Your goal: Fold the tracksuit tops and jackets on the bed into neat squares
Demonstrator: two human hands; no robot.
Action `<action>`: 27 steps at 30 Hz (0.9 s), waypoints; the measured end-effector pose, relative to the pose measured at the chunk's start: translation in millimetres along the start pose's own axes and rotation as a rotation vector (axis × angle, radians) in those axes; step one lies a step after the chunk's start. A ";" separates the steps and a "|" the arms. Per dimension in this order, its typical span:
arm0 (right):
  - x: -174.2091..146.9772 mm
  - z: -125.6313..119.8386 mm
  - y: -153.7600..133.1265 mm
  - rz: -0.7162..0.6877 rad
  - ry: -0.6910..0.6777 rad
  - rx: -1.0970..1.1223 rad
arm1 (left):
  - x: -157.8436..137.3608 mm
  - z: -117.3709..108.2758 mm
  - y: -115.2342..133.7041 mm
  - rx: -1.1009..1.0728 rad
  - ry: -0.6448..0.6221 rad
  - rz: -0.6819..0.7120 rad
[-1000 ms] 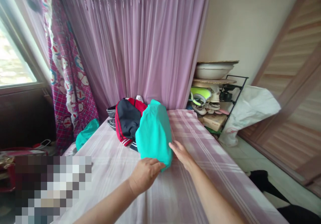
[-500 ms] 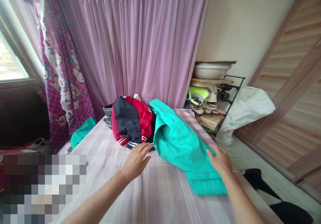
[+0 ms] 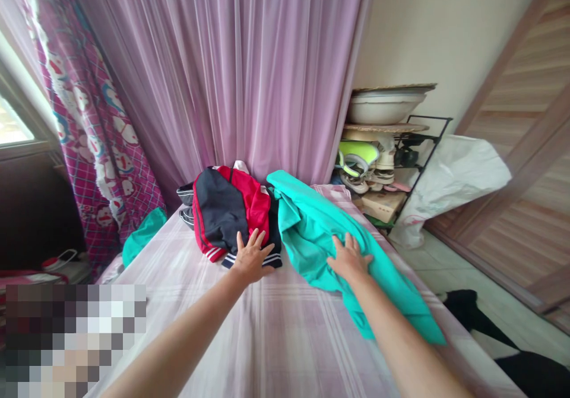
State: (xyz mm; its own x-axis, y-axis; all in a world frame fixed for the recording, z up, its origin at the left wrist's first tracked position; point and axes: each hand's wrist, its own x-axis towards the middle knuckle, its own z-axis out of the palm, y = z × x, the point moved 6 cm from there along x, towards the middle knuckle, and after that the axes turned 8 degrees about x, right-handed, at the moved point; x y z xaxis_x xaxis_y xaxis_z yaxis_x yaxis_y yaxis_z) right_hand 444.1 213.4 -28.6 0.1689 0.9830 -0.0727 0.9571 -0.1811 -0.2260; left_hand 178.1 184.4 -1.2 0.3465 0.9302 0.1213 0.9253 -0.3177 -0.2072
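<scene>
My left hand [image 3: 252,259] has its fingers spread at the front edge of a navy and red jacket [image 3: 222,211] with white-striped cuffs. Whether the fingertips touch the cloth I cannot tell. Over a crumpled turquoise garment [image 3: 307,231], my right hand [image 3: 350,258] lies with fingers apart, grasping nothing. The turquoise piece stretches from beside the jacket toward the near right edge of the bed. Part of it is hidden under my right forearm.
The clothes lie on a checked pale sheet [image 3: 285,338]. A lilac curtain [image 3: 253,77] hangs behind. At right stand a shoe rack [image 3: 423,166] with a white basin [image 3: 385,107] on top, and a white bag [image 3: 458,178]. More turquoise cloth [image 3: 142,234] lies at left.
My right hand has moved left and forward onto the middle of the turquoise garment, whose near end now reaches further right. My left hand has moved slightly forward, its fingers spreading.
</scene>
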 end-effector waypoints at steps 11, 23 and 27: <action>13.3 3.9 14.8 0.139 0.167 0.099 | 25.3 17.8 -6.4 0.066 -0.051 0.199; 9.1 -5.5 7.6 0.059 0.130 -0.031 | -51.2 25.6 -162.4 0.125 -0.110 -0.028; 3.0 -14.3 1.3 0.057 0.024 -0.080 | -63.7 28.1 -121.5 0.078 0.014 -0.138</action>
State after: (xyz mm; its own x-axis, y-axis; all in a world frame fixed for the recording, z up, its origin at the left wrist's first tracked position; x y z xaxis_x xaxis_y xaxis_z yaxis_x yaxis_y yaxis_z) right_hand 449.2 216.5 -15.2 0.2287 0.9717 -0.0594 0.9613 -0.2350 -0.1439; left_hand 39.3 169.0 -11.1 0.2196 0.9611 0.1673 0.9497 -0.1714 -0.2622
